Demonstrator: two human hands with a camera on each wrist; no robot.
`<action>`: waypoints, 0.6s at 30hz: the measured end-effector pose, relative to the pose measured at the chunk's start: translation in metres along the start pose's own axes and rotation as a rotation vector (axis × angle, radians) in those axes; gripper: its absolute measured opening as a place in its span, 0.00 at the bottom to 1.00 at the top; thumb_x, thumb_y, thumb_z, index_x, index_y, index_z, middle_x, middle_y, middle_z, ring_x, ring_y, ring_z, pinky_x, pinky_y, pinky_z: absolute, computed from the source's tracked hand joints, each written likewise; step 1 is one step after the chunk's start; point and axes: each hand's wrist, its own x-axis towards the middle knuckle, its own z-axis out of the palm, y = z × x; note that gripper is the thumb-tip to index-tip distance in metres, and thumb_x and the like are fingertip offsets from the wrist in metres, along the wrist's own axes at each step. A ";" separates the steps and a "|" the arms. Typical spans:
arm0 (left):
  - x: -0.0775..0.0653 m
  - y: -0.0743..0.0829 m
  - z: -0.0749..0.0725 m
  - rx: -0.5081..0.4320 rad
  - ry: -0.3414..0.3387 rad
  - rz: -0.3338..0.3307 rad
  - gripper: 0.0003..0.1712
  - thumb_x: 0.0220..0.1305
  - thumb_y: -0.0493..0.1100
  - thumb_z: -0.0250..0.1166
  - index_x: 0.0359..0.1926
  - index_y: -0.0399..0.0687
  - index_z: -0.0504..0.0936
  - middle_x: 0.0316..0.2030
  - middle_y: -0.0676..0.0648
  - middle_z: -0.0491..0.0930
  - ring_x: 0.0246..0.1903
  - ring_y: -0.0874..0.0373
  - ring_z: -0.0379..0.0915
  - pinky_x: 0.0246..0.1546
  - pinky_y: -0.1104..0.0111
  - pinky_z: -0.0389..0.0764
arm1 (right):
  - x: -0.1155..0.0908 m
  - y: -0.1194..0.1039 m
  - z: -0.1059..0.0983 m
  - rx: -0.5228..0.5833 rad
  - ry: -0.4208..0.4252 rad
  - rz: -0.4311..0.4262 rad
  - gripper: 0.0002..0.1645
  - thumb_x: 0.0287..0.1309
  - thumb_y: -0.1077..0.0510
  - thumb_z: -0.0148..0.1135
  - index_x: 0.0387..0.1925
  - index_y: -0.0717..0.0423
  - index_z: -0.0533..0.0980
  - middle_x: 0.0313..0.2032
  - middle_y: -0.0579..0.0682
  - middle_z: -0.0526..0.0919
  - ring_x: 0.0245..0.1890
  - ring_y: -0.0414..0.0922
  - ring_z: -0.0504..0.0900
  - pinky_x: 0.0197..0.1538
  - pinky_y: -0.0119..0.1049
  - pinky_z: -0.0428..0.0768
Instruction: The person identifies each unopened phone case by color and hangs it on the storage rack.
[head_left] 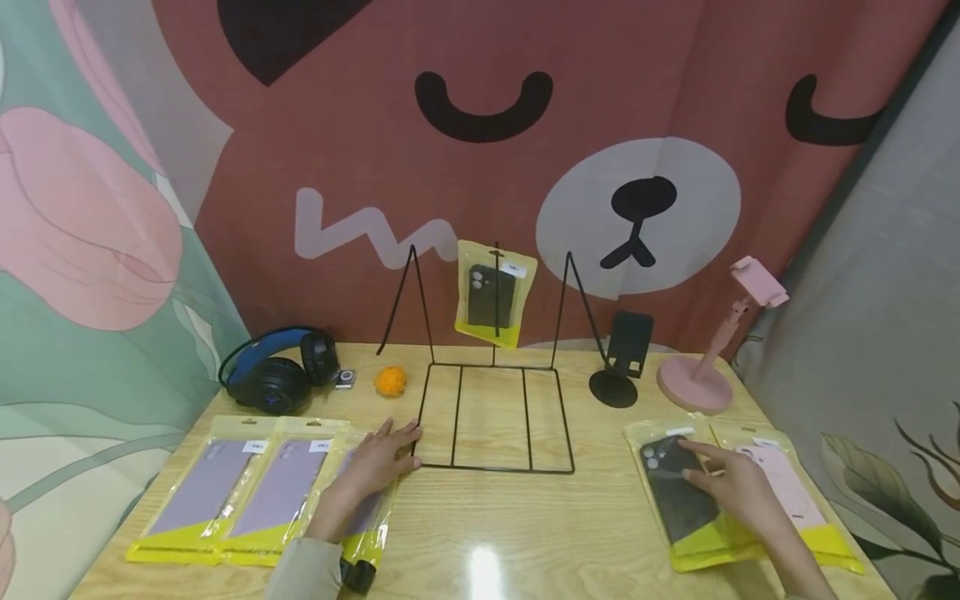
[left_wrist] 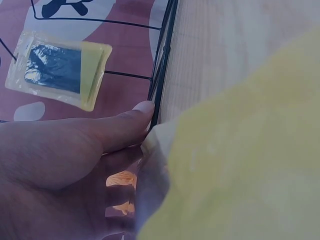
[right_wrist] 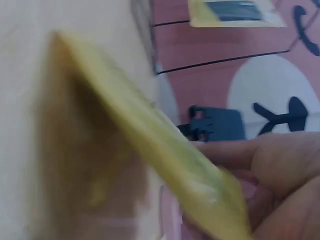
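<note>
In the head view the left hand (head_left: 375, 461) lies at 7 o'clock, its forearm coming in from the bottom edge over a purple-case packet (head_left: 366, 518); the fingers are extended and slightly parted, reaching the near left corner of the wire rack (head_left: 492, 469). The right hand (head_left: 738, 487) is at 4 o'clock, forearm slanting up from 5, with index finger and thumb pinching the dark-case packet (head_left: 675, 500), which overlaps the pink-case packet (head_left: 783, 475) on the table (head_left: 525, 542). A hung packet (head_left: 487, 304) is on the rack at 12 o'clock. In the left wrist view the hand fills 8 o'clock, thumb straight and laid against the black wire, with gaps between the fingers; a yellowish packet stretches blurred across 4 o'clock. In the right wrist view the hand sits at 4 o'clock, behind the dark-case packet, which slants, blurred, from 10 to 5 o'clock; its hidden fingertips cannot be made out.
</note>
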 end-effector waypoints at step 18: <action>0.000 0.001 0.000 -0.003 0.005 0.018 0.29 0.64 0.46 0.64 0.64 0.39 0.72 0.68 0.42 0.64 0.69 0.31 0.47 0.64 0.35 0.48 | -0.015 -0.156 0.018 0.572 0.116 -0.575 0.24 0.53 0.71 0.67 0.53 0.57 0.80 0.38 0.46 0.83 0.34 0.39 0.79 0.42 0.31 0.82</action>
